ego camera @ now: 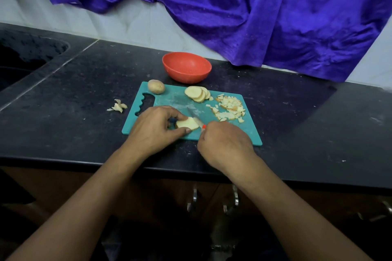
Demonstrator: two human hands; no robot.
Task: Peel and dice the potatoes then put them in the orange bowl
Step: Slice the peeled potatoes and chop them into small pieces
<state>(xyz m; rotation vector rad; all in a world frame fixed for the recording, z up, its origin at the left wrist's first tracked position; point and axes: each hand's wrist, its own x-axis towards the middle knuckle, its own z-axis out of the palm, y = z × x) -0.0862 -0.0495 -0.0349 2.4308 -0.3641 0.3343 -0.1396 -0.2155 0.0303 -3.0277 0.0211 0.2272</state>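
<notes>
On the teal cutting board point(176, 99), my left hand point(154, 129) pinches a potato slice point(187, 124) between thumb and fingers. My right hand point(224, 144) grips a knife point(196, 117) with an orange handle, its blade lying against the right side of that slice. A stack of potato slices point(197, 93) lies at the board's far middle. A pile of diced potato point(230, 109) covers the board's right part. One whole unpeeled potato point(156, 86) sits at the board's far left corner. The orange bowl point(186, 67) stands behind the board and holds nothing visible.
Potato peels point(117, 106) lie on the black countertop point(74, 99) left of the board. A dark sink point(23, 53) is sunk in at the far left. A purple cloth point(244, 10) hangs over the white wall behind. Cabinet handles point(212, 199) show below the counter edge.
</notes>
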